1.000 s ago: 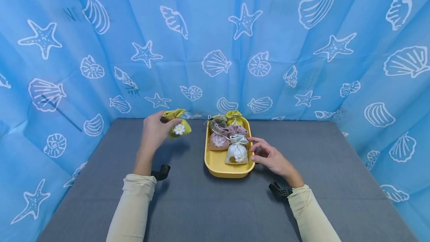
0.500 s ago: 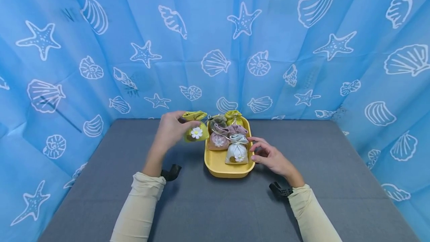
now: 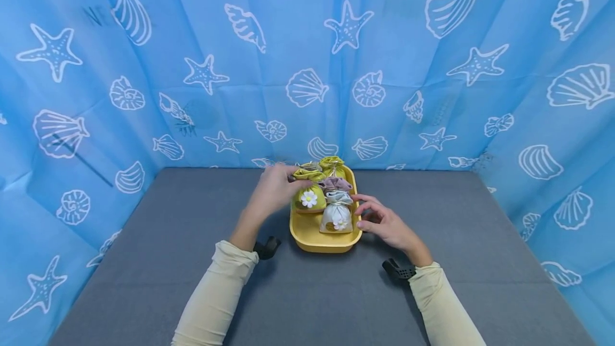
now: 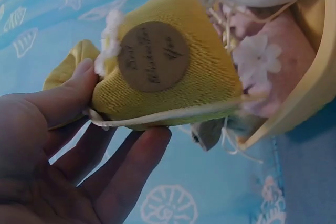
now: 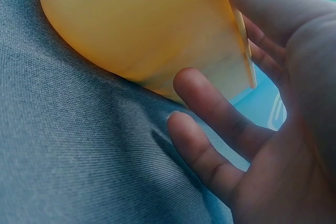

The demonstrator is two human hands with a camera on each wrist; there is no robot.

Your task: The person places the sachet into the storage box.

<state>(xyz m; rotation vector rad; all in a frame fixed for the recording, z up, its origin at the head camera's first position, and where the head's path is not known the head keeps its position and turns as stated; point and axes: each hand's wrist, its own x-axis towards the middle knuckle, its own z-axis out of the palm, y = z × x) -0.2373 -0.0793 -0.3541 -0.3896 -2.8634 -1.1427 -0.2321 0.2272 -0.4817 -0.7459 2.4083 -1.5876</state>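
My left hand (image 3: 275,190) pinches a yellow-green drawstring pouch (image 3: 319,204) at its gathered neck, over the left side of a yellow tray (image 3: 326,245). A round brown sticker with handwriting shows on this pouch in the left wrist view. Beneath and around it, the tray holds a white pouch (image 3: 338,211), a mauve one (image 3: 336,185) and another yellow-green one (image 3: 331,164). A pink pouch (image 4: 291,51) with a white flower is covered by the held one in the head view. My right hand (image 3: 391,228) rests relaxed fingers at the tray's right rim, ring and little fingers off it.
The tray stands on a grey cloth-covered table (image 3: 158,266), near its far edge. A blue curtain (image 3: 269,84) with white shell and starfish prints closes off the back and sides. Each wrist wears a black camera mount (image 3: 268,248).
My left hand has carried the yellow-green pouch rightward from beside the tray to over its left side, now covering the pink pouch. My right hand has stayed at the rim.
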